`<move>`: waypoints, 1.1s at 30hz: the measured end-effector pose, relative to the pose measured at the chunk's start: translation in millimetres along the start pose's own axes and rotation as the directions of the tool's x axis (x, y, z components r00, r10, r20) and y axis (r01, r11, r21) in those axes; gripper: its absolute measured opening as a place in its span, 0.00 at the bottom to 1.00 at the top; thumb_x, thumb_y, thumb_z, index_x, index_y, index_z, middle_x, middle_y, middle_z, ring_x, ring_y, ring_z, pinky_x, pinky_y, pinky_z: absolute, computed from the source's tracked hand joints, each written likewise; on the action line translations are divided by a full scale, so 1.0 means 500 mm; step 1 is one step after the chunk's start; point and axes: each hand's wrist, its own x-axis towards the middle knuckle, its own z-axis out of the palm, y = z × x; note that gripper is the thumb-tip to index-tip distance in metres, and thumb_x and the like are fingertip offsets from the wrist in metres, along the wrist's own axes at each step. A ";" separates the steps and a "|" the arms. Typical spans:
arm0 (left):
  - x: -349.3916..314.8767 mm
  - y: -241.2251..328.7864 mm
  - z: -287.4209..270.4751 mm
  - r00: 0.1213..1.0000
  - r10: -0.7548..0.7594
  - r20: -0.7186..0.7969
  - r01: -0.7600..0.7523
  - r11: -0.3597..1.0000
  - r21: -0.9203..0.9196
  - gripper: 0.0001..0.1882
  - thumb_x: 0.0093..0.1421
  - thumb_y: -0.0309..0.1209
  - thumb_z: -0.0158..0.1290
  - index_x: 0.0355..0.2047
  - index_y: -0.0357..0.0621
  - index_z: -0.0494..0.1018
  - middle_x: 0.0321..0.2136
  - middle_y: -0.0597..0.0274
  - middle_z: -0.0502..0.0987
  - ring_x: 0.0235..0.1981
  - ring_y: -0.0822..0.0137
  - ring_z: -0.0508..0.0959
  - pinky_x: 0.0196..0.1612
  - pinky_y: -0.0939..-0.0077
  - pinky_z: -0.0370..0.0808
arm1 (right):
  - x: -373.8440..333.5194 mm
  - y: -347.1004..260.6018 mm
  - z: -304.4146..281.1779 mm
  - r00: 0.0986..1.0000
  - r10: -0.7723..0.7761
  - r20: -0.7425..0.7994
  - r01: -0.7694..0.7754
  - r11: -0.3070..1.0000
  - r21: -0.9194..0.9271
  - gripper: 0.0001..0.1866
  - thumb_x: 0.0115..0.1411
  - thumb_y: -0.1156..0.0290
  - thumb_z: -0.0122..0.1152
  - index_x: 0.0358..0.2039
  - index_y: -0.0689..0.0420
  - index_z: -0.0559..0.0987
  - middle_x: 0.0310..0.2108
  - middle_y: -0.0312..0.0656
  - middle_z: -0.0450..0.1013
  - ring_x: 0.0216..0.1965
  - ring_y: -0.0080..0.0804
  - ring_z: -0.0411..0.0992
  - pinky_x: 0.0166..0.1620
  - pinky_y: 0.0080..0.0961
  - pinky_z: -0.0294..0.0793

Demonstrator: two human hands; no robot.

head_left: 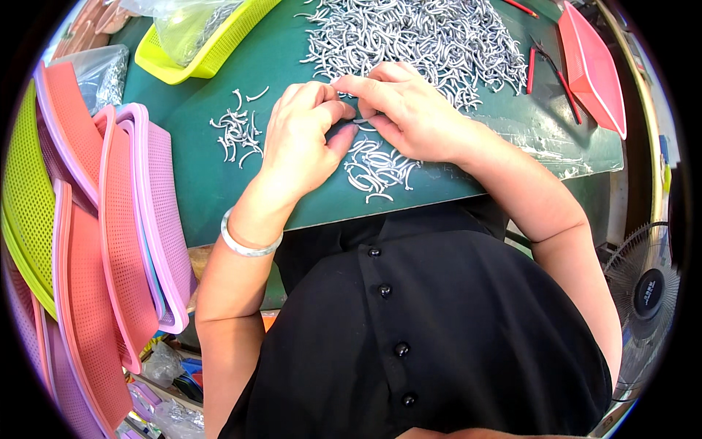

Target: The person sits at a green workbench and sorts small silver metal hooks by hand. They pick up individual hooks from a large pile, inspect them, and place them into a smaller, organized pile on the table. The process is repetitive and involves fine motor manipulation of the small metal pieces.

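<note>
My left hand and my right hand meet over the green table, fingers closed in a pinch. A small curved silver-grey piece shows between their fingertips; my fingers partly hide it. Just below the hands lies a small pile of similar curved pieces. Left of my left wrist is another small scattered group of pieces. Beyond my right hand spreads a large heap of the same curved pieces. A pale bangle circles my left wrist.
A yellow-green basket with a plastic bag stands at far left. Stacked pink, purple and green baskets crowd the left side. At right are red-handled pliers, a pink tray and, below the table edge, a fan.
</note>
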 end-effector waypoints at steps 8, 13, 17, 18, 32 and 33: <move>-0.001 -0.004 0.004 1.000 0.007 -0.016 -0.007 1.000 -0.002 0.09 0.41 0.23 0.63 0.27 0.43 0.80 0.30 0.63 0.74 0.36 0.58 0.74 0.42 0.66 0.72 | 0.000 -0.001 0.009 0.999 -0.016 -0.038 0.016 1.000 0.020 0.31 0.50 0.81 0.57 0.57 0.54 0.68 0.32 0.40 0.74 0.39 0.41 0.68 0.46 0.37 0.65; 0.003 -0.012 -0.024 0.995 -0.077 -0.059 0.077 0.997 -0.003 0.09 0.42 0.20 0.58 0.27 0.42 0.78 0.30 0.61 0.75 0.36 0.58 0.74 0.41 0.67 0.72 | -0.002 0.000 0.007 1.000 -0.009 -0.024 0.009 1.000 0.029 0.30 0.49 0.82 0.56 0.56 0.55 0.69 0.30 0.38 0.73 0.37 0.40 0.68 0.45 0.36 0.65; 0.000 -0.028 -0.039 0.989 -0.149 0.010 0.149 0.989 0.009 0.12 0.42 0.20 0.56 0.31 0.40 0.76 0.30 0.59 0.75 0.34 0.57 0.74 0.40 0.67 0.72 | -0.001 0.001 -0.005 0.998 -0.026 0.056 0.021 0.996 0.084 0.30 0.49 0.81 0.58 0.56 0.56 0.70 0.26 0.33 0.70 0.35 0.36 0.67 0.45 0.34 0.65; 0.001 -0.028 -0.041 0.984 -0.173 0.040 0.173 0.985 -0.004 0.13 0.42 0.19 0.56 0.32 0.40 0.76 0.30 0.58 0.75 0.34 0.57 0.74 0.40 0.67 0.72 | -0.002 0.001 -0.009 0.995 -0.019 0.097 0.007 0.993 0.120 0.30 0.49 0.80 0.58 0.55 0.56 0.71 0.26 0.33 0.70 0.35 0.36 0.67 0.45 0.34 0.65; 0.002 -0.023 -0.041 0.975 -0.222 0.026 0.223 0.958 -0.179 0.15 0.46 0.19 0.60 0.36 0.36 0.75 0.32 0.56 0.74 0.34 0.58 0.75 0.37 0.69 0.74 | 0.039 -0.002 0.028 0.997 0.020 -0.070 -0.018 1.000 0.023 0.28 0.47 0.80 0.64 0.52 0.56 0.72 0.30 0.36 0.74 0.38 0.38 0.70 0.45 0.36 0.69; 0.000 -0.030 -0.048 0.974 -0.221 0.042 0.224 0.965 -0.133 0.14 0.46 0.19 0.60 0.35 0.36 0.76 0.32 0.56 0.74 0.34 0.58 0.75 0.37 0.69 0.74 | 0.041 0.001 0.028 0.997 0.021 -0.079 -0.022 1.000 -0.011 0.28 0.47 0.80 0.64 0.51 0.56 0.72 0.31 0.36 0.75 0.38 0.38 0.70 0.45 0.35 0.69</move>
